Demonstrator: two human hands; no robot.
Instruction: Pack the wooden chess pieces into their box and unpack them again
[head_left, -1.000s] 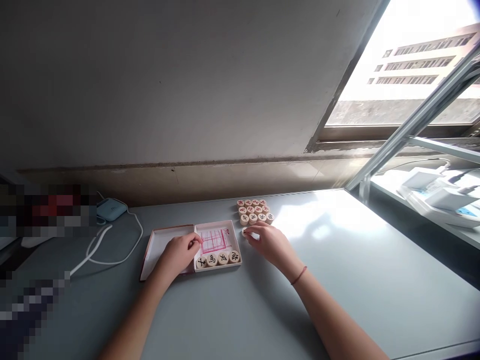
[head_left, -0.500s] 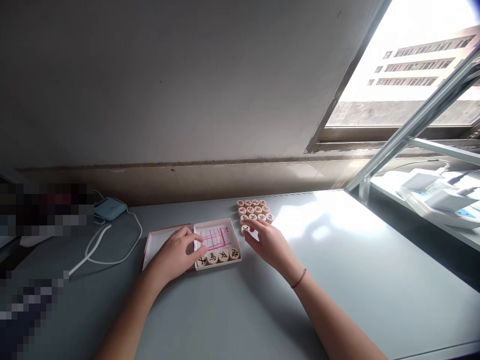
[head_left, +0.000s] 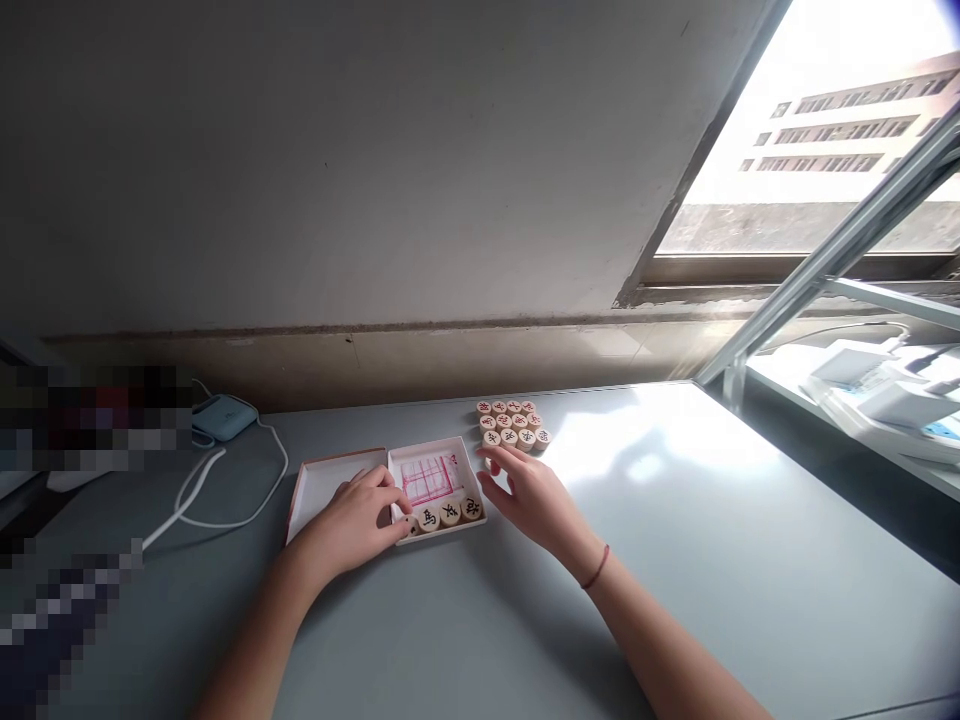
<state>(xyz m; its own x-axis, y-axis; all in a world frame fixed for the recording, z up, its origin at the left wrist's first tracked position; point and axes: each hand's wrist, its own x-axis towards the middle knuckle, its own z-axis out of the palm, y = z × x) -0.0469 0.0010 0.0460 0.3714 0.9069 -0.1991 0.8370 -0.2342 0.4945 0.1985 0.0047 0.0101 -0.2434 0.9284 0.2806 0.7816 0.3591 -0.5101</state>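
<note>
Evidently well along: three full rows of pieces (head_left: 505,421), four each, stand near the desk's (head_left: 420,620) far edge. A lone piece (head_left: 493,467), partly hidden, sits just before their near left corner; right hand's (head_left: 536,495) thumb and forefinger parted about it, no grip seen. Four pieces not laid out, along the near wall of the open box (head_left: 471,468), left of the rows. Left hand (head_left: 360,520): thumb and forefinger nearly closed at the leftmost piece (head_left: 412,526); cannot tell if gripped.
</note>
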